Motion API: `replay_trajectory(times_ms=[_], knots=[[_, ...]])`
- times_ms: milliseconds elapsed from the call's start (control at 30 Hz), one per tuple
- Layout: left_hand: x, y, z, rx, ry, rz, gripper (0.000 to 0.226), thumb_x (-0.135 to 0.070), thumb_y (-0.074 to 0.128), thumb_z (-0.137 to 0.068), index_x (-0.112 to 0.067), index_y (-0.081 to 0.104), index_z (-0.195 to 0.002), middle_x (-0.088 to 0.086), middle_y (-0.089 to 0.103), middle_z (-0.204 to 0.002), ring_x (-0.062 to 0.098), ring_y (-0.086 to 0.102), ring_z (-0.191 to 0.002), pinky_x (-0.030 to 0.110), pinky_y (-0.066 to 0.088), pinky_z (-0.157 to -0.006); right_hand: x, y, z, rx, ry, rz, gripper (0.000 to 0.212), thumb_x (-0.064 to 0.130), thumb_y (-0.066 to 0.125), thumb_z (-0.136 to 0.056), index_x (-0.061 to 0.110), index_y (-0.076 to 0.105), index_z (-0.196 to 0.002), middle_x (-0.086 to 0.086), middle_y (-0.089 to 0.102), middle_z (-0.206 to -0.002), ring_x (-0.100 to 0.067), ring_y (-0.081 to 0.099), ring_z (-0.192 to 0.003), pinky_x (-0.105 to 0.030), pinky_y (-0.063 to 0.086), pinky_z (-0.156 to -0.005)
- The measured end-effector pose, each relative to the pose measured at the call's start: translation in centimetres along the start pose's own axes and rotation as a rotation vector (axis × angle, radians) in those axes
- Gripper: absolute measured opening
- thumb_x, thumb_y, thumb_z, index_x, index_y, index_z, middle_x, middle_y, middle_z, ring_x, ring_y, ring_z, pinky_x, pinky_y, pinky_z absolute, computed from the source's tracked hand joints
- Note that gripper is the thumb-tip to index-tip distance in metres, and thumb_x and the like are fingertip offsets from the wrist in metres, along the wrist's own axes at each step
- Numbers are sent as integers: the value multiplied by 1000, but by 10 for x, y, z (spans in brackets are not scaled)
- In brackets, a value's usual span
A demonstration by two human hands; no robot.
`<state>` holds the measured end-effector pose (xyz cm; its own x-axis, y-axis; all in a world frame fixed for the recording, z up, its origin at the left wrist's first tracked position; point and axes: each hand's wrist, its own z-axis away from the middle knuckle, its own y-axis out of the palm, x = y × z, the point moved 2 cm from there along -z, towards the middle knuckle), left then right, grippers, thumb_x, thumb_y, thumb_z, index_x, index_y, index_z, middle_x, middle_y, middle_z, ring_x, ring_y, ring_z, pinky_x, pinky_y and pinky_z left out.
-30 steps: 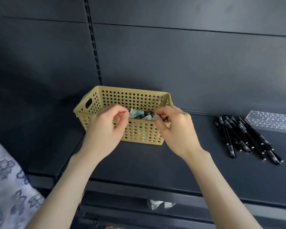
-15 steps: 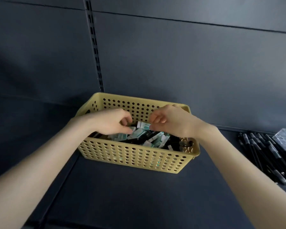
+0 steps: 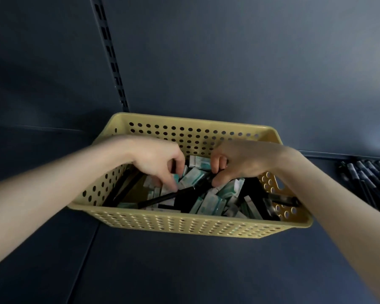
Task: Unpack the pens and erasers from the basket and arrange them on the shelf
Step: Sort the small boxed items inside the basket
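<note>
A yellow perforated basket (image 3: 184, 227) stands on the dark shelf (image 3: 184, 270). Inside lie several green-and-white wrapped erasers (image 3: 211, 202) and black pens. Both my hands reach into it from above. My right hand (image 3: 244, 163) pinches the upper end of a black pen (image 3: 162, 197) that slants down to the left across the erasers. My left hand (image 3: 156, 161) has curled fingers down among the erasers, its fingertips at the same pen's shaft; whether it holds the pen or an eraser I cannot tell.
A row of black pens (image 3: 369, 178) lies on the shelf at the right edge. A slotted upright (image 3: 112, 55) runs up the dark back panel behind the basket. Bare shelf surface lies in front of the basket.
The view has come closer and looks down into the basket. Both hands have sunk deeper among the contents, and my right hand now pinches a black pen.
</note>
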<state>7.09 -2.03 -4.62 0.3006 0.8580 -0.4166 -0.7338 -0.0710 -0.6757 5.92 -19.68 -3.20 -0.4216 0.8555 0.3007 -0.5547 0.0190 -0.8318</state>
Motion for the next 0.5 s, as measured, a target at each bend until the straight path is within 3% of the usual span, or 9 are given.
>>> replay_trajectory(times_ms=[67,167,267,333,433,500], knots=[[1,-1,-1,-48,14,18,26,-30,78,-76,-27,61,-96,-3,72,-82,3,64,-57,13,46,-51,0,-1,1,-8,13,-4,37,38,73,-77,13,68,-103,3,67,-97,-14,59,-91,-26,45,-78],[2,-4,1,-167,34,65,34,-27,80,-73,-27,59,-100,-4,67,-88,8,65,-70,19,50,-59,1,-2,2,-43,-8,-6,34,32,76,-74,12,69,-101,1,68,-97,-15,60,-90,-28,48,-81],[1,-3,-1,-225,30,89,38,-23,82,-71,-21,59,-101,-8,63,-87,6,62,-76,19,51,-65,2,-7,2,-153,-26,-39,11,27,77,-74,25,69,-82,16,63,-75,3,54,-73,-7,37,-62],[0,-2,-3,-233,16,30,30,-26,81,-73,-20,62,-96,-10,65,-83,5,63,-74,20,51,-64,2,-10,4,-191,-28,-80,15,28,79,-72,33,66,-75,22,59,-68,10,50,-65,-6,34,-57],[2,0,-1,-222,9,-3,23,-29,77,-77,-21,64,-94,-11,64,-87,7,62,-81,30,54,-75,1,-12,9,-168,-8,-103,21,29,81,-70,30,67,-86,20,60,-74,9,52,-70,-8,38,-61],[1,1,0,-215,23,-49,22,-30,74,-79,-22,62,-96,-13,59,-90,5,57,-84,27,50,-74,-2,-15,14,-172,23,-72,32,34,82,-68,29,67,-95,20,59,-78,8,52,-73,-5,39,-62]])
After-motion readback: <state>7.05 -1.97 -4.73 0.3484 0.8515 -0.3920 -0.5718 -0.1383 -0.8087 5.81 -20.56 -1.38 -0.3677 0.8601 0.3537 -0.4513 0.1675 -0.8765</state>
